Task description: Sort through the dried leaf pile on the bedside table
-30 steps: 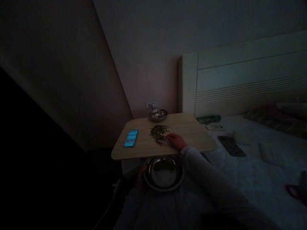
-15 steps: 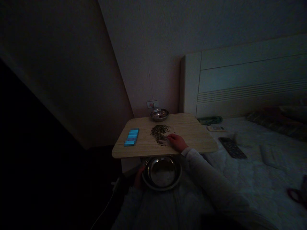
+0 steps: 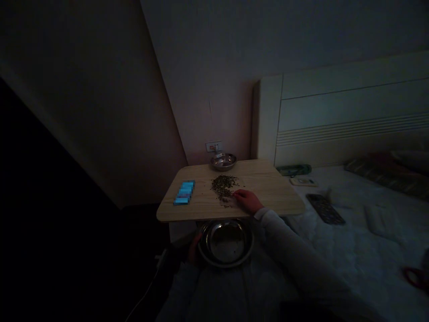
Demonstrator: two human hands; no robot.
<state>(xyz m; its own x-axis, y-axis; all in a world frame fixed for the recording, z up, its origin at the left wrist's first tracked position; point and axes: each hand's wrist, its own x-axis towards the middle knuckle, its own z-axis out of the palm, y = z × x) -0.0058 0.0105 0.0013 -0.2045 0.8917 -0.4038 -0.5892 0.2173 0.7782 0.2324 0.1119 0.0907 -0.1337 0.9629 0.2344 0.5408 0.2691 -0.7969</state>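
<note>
A heap of small dark seed-like bits (image 3: 224, 182) lies spread on the pale wooden tabletop (image 3: 268, 192). At the near right end of the heap my right hand (image 3: 247, 201) rests with its fingers pinched together. Whatever those fingertips hold is too small to make out. Below the table's front edge, a wide metal basin (image 3: 228, 264) sits at my lap, with some dark matter inside. My left hand (image 3: 194, 248) grips the basin's left rim; its fingers are partly lost in the dark.
A smaller metal bowl (image 3: 223, 162) stands at the table's back edge, below a wall socket (image 3: 213, 146). A lit phone (image 3: 184, 192) lies at the left. On the bed to the right are a remote (image 3: 303, 182), a dark patterned flat object (image 3: 325, 209) and red-handled scissors (image 3: 415, 277).
My right hand stays at the near end of the heap, and a few bits there have shifted. My left hand and the basin stay in place.
</note>
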